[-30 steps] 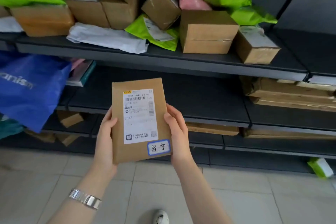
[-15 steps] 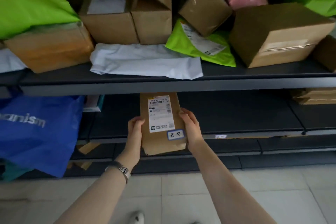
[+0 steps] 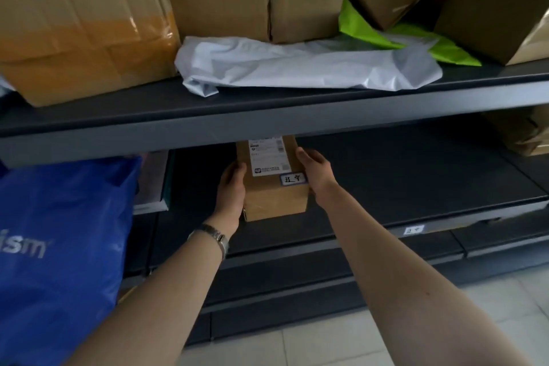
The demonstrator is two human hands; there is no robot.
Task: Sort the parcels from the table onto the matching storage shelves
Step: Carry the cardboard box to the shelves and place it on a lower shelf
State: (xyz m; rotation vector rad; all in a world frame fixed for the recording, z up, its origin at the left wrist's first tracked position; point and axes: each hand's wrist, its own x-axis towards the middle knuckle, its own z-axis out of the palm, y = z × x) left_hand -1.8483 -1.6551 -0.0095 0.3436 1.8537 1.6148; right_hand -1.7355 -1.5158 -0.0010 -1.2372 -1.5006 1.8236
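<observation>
A small brown cardboard parcel (image 3: 274,199) with a white shipping label and a blue-edged handwritten tag lies on the dark middle shelf (image 3: 416,181). Its far end is hidden behind the front lip of the upper shelf (image 3: 267,125). My left hand (image 3: 231,190) grips its left side and my right hand (image 3: 316,172) holds its right side. A small white tag (image 3: 413,229) with the same handwriting sticks on the middle shelf's front edge, to the right of the parcel.
The upper shelf holds several brown boxes (image 3: 86,38), a white poly mailer (image 3: 306,65) and green mailers (image 3: 416,38). A blue bag (image 3: 59,246) hangs at the left, with flat items (image 3: 154,181) beside it. More boxes (image 3: 525,134) sit at the right. Lower shelves and tiled floor (image 3: 326,342) lie below.
Both hands have carried the parcel forward from in front of the shelves into the middle shelf, under the upper shelf's lip. The view has moved closer and lower.
</observation>
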